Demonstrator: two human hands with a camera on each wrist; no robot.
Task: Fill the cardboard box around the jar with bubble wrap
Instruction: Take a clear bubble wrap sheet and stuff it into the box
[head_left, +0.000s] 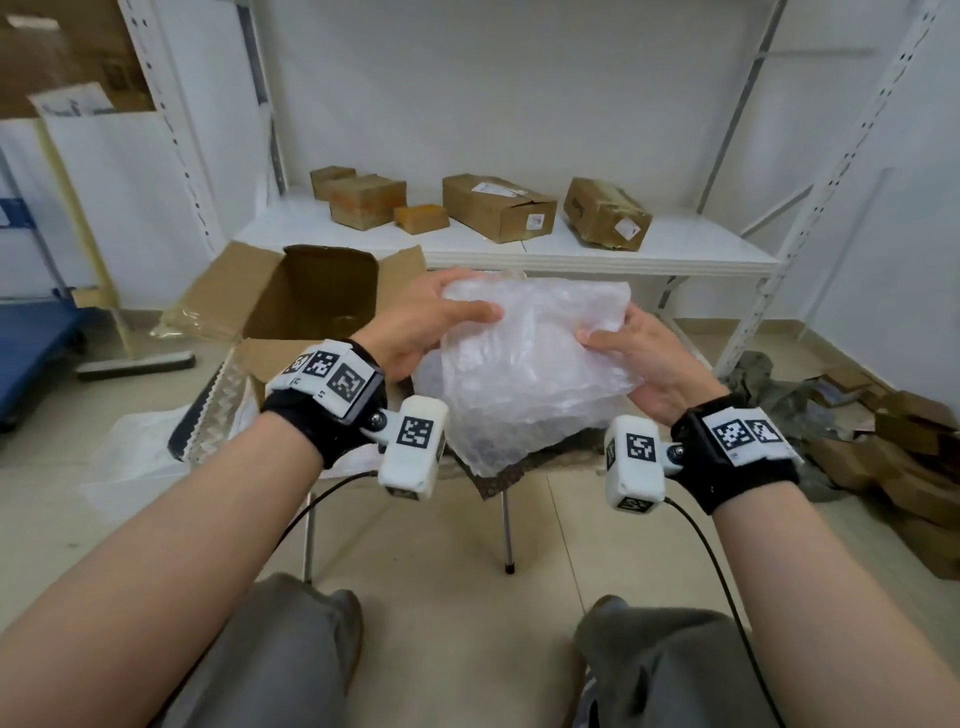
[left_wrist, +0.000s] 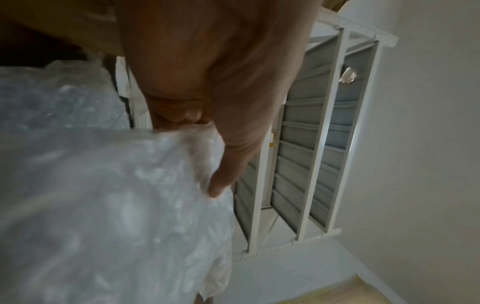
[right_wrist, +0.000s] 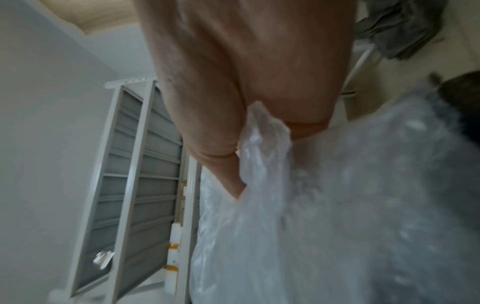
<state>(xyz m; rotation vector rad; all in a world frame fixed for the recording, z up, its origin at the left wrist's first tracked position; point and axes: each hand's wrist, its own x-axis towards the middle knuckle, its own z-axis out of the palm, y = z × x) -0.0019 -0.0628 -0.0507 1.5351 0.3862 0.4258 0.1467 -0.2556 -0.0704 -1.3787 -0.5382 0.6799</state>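
Note:
A big crumpled sheet of clear bubble wrap (head_left: 530, 364) hangs in the air between my hands, above a small table. My left hand (head_left: 431, 322) grips its upper left edge, thumb on top. My right hand (head_left: 631, 353) pinches its right edge. The wrist views show the same wrap: the bubble wrap (left_wrist: 103, 205) under my left thumb (left_wrist: 228, 168), and the bubble wrap (right_wrist: 337, 216) bunched against my right palm. The open cardboard box (head_left: 311, 306) stands to the left, flaps spread. The jar inside shows only as a faint glassy glint (head_left: 345, 319) low in the dark interior.
A white metal shelf (head_left: 498, 244) behind carries several small cardboard boxes. Flattened cardboard and a grey cloth (head_left: 883, 441) lie on the floor at right. A blue cart (head_left: 31, 353) stands at far left. My knees are at the bottom of the head view.

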